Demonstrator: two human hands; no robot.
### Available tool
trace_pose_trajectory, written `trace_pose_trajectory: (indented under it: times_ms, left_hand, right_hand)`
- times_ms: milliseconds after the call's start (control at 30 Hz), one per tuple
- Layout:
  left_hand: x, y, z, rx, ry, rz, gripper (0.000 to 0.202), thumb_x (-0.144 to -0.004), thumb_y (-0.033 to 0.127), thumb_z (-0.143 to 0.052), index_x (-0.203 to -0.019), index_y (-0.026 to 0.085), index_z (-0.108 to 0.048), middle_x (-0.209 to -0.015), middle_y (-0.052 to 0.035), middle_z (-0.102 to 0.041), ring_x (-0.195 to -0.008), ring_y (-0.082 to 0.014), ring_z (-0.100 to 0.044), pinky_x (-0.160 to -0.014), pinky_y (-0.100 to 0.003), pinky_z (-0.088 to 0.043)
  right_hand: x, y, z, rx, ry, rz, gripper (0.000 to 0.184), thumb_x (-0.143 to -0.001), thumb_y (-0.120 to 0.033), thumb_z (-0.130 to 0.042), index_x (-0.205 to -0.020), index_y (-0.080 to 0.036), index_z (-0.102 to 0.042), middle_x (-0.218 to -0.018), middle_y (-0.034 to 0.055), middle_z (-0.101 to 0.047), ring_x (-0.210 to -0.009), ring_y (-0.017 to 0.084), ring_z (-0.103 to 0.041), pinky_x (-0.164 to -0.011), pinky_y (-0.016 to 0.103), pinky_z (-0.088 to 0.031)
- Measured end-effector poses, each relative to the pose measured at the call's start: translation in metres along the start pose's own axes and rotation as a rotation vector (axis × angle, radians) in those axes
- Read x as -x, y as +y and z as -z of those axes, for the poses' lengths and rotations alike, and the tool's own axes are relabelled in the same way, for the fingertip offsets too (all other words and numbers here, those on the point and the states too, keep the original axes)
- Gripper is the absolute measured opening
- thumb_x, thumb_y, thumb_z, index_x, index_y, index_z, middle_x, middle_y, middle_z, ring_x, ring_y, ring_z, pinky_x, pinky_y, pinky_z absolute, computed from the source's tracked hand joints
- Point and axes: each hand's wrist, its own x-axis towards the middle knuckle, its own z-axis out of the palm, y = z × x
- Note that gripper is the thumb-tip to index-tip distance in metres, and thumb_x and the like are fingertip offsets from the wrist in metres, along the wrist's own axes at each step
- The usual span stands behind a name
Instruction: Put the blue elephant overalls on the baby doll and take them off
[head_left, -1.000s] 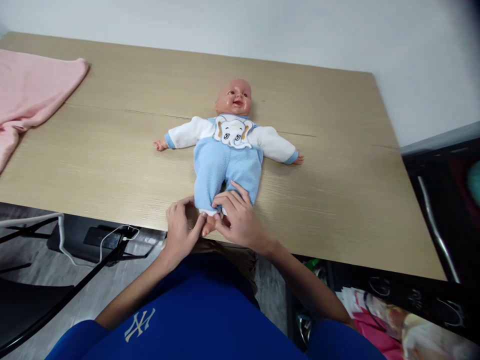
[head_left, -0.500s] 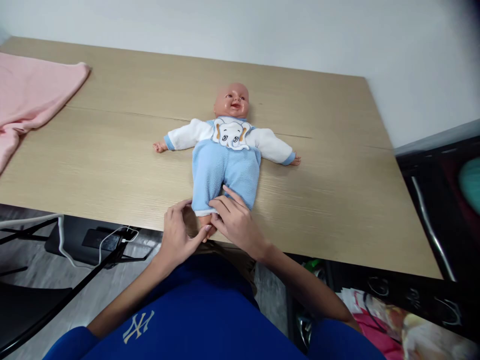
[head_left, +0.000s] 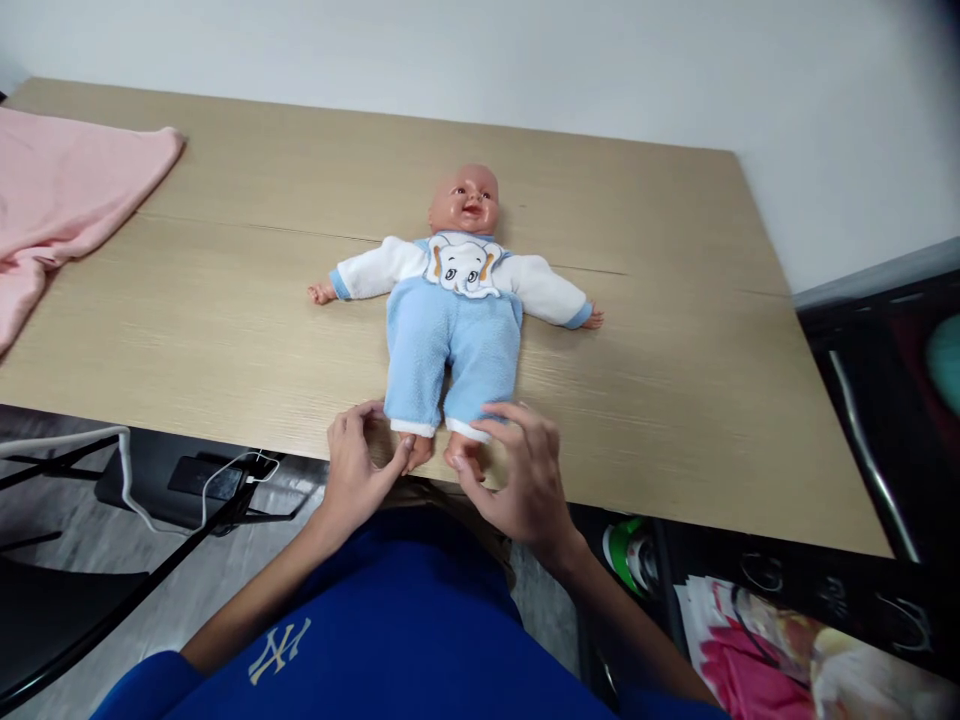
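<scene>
A baby doll [head_left: 454, 350] lies face up on the table, its feet toward me. It wears light blue trousers with white cuffs and a white-sleeved top with an elephant face [head_left: 463, 268]. My left hand [head_left: 361, 462] is curled round the doll's lower leg at the left, with the thumb on the foot [head_left: 421, 455] and the fingers beside the cuff. My right hand [head_left: 525, 470] curves loosely round the other lower leg. Its fingertips rest at the white cuff [head_left: 466, 430] and its thumb touches that foot. Some fingertips are hidden.
The doll's feet are close to the near edge of the wooden table [head_left: 660, 400]. A pink cloth [head_left: 67, 180] lies at the table's left end. Below are a black chair [head_left: 67, 620] with a white cable, and bags [head_left: 757, 650] at the right.
My right hand has moved right, from the doll's left-side leg to the right-side one. The right-side foot now shows, and the legs lie apart. My left hand has stayed in place.
</scene>
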Motion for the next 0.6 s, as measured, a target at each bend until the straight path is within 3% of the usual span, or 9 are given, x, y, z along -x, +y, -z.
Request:
trace_pose_trajectory:
  times_ms: [100, 200, 300, 500, 600]
  left_hand:
    - [0.001, 0.000, -0.001, 0.056, -0.024, 0.005, 0.049, -0.108, 0.052, -0.083, -0.144, 0.024, -0.063, -0.118, -0.0106, -0.081, -0.111, -0.0330, -0.077, -0.106, -0.057, -0.061]
    - [0.003, 0.000, -0.002, 0.092, 0.010, 0.017, 0.052, -0.107, 0.050, -0.085, -0.145, 0.024, -0.061, -0.125, -0.0120, -0.079, -0.118, -0.0331, -0.077, -0.110, -0.058, -0.062]
    - [0.004, 0.000, -0.001, 0.076, 0.046, 0.014, 0.055, -0.105, 0.051, -0.088, -0.145, 0.024, -0.063, -0.138, -0.0154, -0.076, -0.127, -0.0346, -0.075, -0.112, -0.058, -0.063]
    - [0.004, 0.007, 0.003, 0.041, -0.023, -0.018, 0.043, -0.110, 0.051, -0.083, -0.146, 0.030, -0.072, -0.136, -0.0120, -0.081, -0.130, -0.0368, -0.072, -0.119, -0.063, -0.059]
    - [0.004, 0.007, 0.003, 0.070, -0.038, 0.022, 0.042, -0.109, 0.050, -0.085, -0.144, 0.030, -0.073, -0.136, -0.0115, -0.081, -0.129, -0.0362, -0.072, -0.117, -0.061, -0.058]
  right_hand:
    - [0.023, 0.003, 0.003, 0.015, 0.021, -0.141, 0.084, -0.099, -0.039, -0.096, -0.170, -0.032, -0.052, -0.169, 0.0232, -0.066, -0.154, 0.052, -0.067, -0.124, 0.082, -0.057]
    - [0.040, 0.004, -0.004, -0.026, 0.014, -0.236, 0.097, -0.101, -0.045, -0.094, -0.181, -0.029, -0.042, -0.174, 0.0264, -0.062, -0.161, 0.052, -0.063, -0.127, 0.083, -0.058]
    - [0.050, 0.004, -0.017, -0.071, 0.031, -0.290, 0.092, -0.105, -0.045, -0.090, -0.181, -0.028, -0.043, -0.165, 0.0243, -0.070, -0.154, 0.048, -0.071, -0.124, 0.079, -0.064]
    - [0.052, 0.003, -0.027, -0.097, 0.054, -0.291, 0.077, -0.105, -0.031, -0.083, -0.176, -0.028, -0.051, -0.156, 0.0199, -0.078, -0.145, 0.045, -0.078, -0.123, 0.076, -0.066]
    - [0.052, 0.004, -0.027, -0.109, 0.063, -0.294, 0.073, -0.103, -0.027, -0.081, -0.171, -0.028, -0.056, -0.150, 0.0185, -0.081, -0.139, 0.045, -0.080, -0.121, 0.077, -0.066]
